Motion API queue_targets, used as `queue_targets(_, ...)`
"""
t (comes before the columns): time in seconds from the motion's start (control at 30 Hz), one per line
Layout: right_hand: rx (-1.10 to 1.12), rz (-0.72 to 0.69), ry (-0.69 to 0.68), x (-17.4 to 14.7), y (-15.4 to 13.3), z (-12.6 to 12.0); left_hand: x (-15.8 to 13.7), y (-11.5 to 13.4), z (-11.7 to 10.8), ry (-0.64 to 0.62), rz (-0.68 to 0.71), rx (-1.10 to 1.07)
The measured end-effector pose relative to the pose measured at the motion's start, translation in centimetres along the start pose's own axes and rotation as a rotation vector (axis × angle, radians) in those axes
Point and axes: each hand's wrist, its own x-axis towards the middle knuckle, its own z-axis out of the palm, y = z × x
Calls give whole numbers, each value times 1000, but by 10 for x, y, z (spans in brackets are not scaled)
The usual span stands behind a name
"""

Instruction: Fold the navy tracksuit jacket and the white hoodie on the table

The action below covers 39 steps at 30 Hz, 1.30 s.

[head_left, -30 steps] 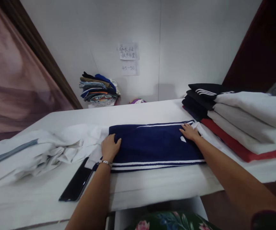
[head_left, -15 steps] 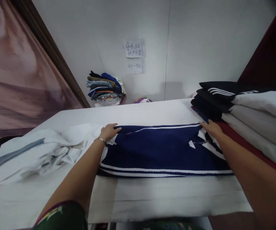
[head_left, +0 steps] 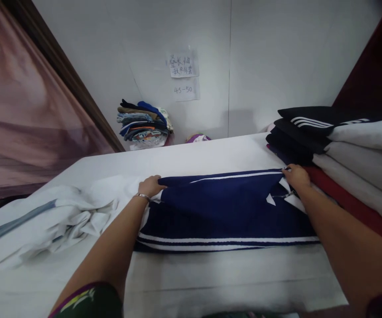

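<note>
A navy blue jacket (head_left: 217,207) with white stripes lies folded into a long rectangle on the white table, its collar and zip end to the right. My left hand (head_left: 150,186) is closed on its far left corner, with the fingers partly tucked behind the cloth. At the far right corner, my right hand (head_left: 297,177) pinches the edge near the white collar pieces. The cloth's far edge runs taut between both hands. Beside my left forearm lies a crumpled white garment (head_left: 74,212) with a grey-blue stripe.
On the right rises a stack of folded clothes (head_left: 360,163), black, grey and red, close to my right hand. Another clothes pile (head_left: 144,126) stands by the wall, next to a purple and white bundle (head_left: 197,138). Paper notes (head_left: 183,75) hang on the wall. A pink curtain (head_left: 28,115) borders the left.
My left fingers, stretched along the far edge before, are now curled round the corner. My right hand has closed on its corner and sits slightly further right. The far edge looks slightly lifted.
</note>
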Motion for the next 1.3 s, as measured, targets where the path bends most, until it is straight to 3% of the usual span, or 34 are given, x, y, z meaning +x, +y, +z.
queue_targets(0.17, -66, -5, -94, -1, 1, -4, -11, 11, -11, 276, 120, 33)
queue_targets(0.27, -93, -50, -59, -7, -5, -14, -32, 28, -12, 396, 287, -31)
queue_targets(0.4, -43, -298, 63, -28, -20, -24, -61, 53, 18, 312, 515, 28)
queue_targets(0.47, -5, -480, -2, -43, -26, -23, -68, 59, 37, 249, 522, 63)
queue_targets(0.53, -11, -597, -157, -58, -30, -20, -70, 61, 49, 222, 504, 81)
queue_targets(0.67, -55, -538, -347, -77, -36, -21, -67, 61, 52, 211, 494, 86)
queue_targets(0.83, 165, -442, -233, -104, -38, -48, -83, 63, 40, 319, 451, -5)
queue_targets(0.93, 439, -475, -214, -143, -23, -67, -112, 59, 36, 416, 493, -175)
queue_targets(1.0, 513, -543, -223, -172, -6, -76, -136, 53, 39, 403, 577, -289)
queue_targets(1.1, 447, -637, -151, -206, 27, -83, -169, 43, 53, 334, 677, -376)
queue_targets(1.3, 266, -556, -55, -219, 85, -86, -190, 33, 73, 343, 758, -353)
